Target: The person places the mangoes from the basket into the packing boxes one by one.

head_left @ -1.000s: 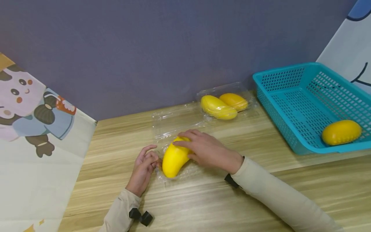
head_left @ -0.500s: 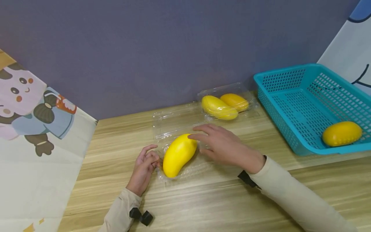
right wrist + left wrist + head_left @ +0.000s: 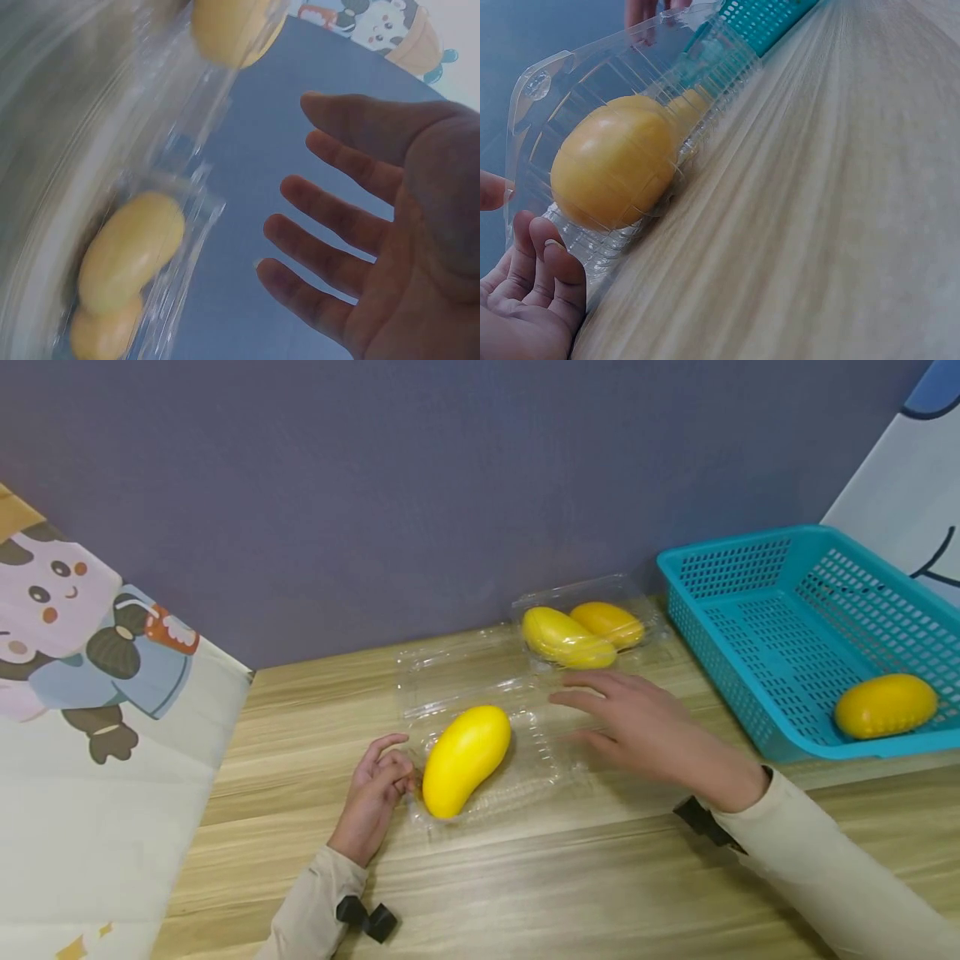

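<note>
A yellow mango [image 3: 467, 762] lies on the left side of the near half of an opened clear plastic clamshell box [image 3: 525, 760]. My left hand [image 3: 375, 793] is at the box's left edge, with fingers curled; in the left wrist view the left hand [image 3: 536, 300] holds the edge at a corner. To the right of the box my right hand [image 3: 645, 722] hovers over the table, fingers spread and holding nothing. The right wrist view also shows this right hand [image 3: 375, 217] with its fingers apart.
Behind, a second clear clamshell box [image 3: 581, 589] holds two mangoes [image 3: 566, 639]. At the right stands a turquoise basket [image 3: 720, 668] with one mango [image 3: 885, 706] inside. A grey-blue wall [image 3: 450, 485] closes off the back of the wooden table [image 3: 510, 893].
My right hand has let go of the mango and moved off to the right, leaving the mango in the clamshell box. The left hand has stayed at the edge.
</note>
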Tool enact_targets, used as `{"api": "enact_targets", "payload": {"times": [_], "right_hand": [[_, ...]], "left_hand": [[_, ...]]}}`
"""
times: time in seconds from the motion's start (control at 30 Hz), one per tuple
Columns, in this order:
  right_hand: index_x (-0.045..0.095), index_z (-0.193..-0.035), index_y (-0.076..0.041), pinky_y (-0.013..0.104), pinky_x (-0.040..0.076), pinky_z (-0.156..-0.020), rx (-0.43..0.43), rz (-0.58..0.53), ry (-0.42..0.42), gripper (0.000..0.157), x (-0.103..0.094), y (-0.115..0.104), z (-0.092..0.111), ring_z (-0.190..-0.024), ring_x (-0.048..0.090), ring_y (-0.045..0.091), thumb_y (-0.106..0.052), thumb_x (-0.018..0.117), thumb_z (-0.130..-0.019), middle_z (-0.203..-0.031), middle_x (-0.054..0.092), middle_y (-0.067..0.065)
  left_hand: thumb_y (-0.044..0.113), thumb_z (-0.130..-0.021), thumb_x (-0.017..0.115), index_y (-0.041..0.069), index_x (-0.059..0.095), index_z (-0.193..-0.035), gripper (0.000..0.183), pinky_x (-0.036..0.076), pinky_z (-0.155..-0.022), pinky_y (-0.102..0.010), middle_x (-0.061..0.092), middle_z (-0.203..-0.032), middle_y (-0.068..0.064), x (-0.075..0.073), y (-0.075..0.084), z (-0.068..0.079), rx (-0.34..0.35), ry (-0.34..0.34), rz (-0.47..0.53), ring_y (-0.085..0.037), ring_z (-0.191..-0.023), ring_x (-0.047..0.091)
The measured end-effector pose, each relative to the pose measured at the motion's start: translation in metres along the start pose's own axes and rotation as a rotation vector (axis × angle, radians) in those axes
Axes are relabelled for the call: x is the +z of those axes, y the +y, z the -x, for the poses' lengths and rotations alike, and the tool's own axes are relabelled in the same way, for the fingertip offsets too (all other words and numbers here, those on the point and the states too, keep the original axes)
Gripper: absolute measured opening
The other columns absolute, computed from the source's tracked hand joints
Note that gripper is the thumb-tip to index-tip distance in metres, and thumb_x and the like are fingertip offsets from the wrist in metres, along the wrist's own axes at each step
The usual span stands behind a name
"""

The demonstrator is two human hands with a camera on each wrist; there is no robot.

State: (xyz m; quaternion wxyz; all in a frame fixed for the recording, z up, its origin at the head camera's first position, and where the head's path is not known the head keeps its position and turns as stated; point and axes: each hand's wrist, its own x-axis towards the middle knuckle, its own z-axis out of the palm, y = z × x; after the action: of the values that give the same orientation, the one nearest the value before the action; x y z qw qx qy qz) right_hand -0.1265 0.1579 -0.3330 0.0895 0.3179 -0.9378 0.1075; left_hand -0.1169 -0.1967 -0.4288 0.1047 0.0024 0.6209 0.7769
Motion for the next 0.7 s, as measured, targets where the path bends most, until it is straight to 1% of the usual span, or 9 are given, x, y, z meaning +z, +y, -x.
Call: {"api": "enact_targets", "payload": {"times": [0.1, 0.17, 0.3, 0.53, 0.7], "right_hand": [[0.053, -0.134, -0.019, 0.054, 0.042, -0.102, 0.013, 0.016, 0.012, 0.053, -0.004, 0.009, 0.008, -0.123, 0.052, 0.031, -0.025, 0.072, -0.084, -0.134, 0.055, 0.008], [0.053, -0.134, -0.019, 0.053, 0.042, -0.102, 0.026, 0.020, 0.025, 0.054, -0.008, 0.014, 0.013, -0.123, 0.051, 0.031, -0.023, 0.072, -0.083, -0.133, 0.056, 0.007], [0.053, -0.134, -0.021, 0.050, 0.043, -0.101, 0.064, 0.035, 0.042, 0.054, -0.019, 0.024, 0.021, -0.124, 0.051, 0.028, -0.026, 0.072, -0.083, -0.133, 0.054, 0.003], [0.051, -0.136, -0.021, 0.054, 0.043, -0.098, 0.146, 0.053, 0.025, 0.054, -0.036, 0.042, 0.037, -0.125, 0.049, 0.032, -0.024, 0.070, -0.086, -0.138, 0.051, 0.007], [0.049, -0.137, -0.023, 0.055, 0.046, -0.091, 0.208, 0.083, 0.004, 0.051, -0.045, 0.057, 0.050, -0.123, 0.049, 0.034, -0.027, 0.066, -0.089, -0.139, 0.050, 0.007]], "left_hand": [[0.005, -0.094, 0.050, 0.010, 0.038, -0.132, 0.041, 0.049, -0.065, -0.020, 0.057, -0.081, 0.006, 0.000, 0.000, 0.000, -0.004, 0.006, -0.007, -0.009, -0.067, 0.055], [0.006, -0.094, 0.050, 0.009, 0.036, -0.134, 0.043, 0.049, -0.065, -0.020, 0.057, -0.081, 0.006, 0.000, 0.000, -0.001, -0.006, 0.006, -0.010, -0.009, -0.067, 0.055], [0.005, -0.093, 0.050, 0.006, 0.034, -0.136, 0.046, 0.049, -0.065, -0.019, 0.057, -0.080, 0.006, 0.000, 0.000, -0.001, -0.005, 0.009, -0.012, -0.009, -0.067, 0.055], [0.006, -0.093, 0.051, 0.006, 0.034, -0.137, 0.047, 0.050, -0.065, -0.019, 0.057, -0.080, 0.007, 0.001, 0.000, -0.001, -0.016, 0.018, -0.007, -0.008, -0.066, 0.056], [0.006, -0.093, 0.051, 0.005, 0.033, -0.138, 0.048, 0.050, -0.065, -0.019, 0.057, -0.080, 0.007, 0.001, 0.000, 0.000, -0.013, 0.021, -0.005, -0.008, -0.066, 0.056]]}}
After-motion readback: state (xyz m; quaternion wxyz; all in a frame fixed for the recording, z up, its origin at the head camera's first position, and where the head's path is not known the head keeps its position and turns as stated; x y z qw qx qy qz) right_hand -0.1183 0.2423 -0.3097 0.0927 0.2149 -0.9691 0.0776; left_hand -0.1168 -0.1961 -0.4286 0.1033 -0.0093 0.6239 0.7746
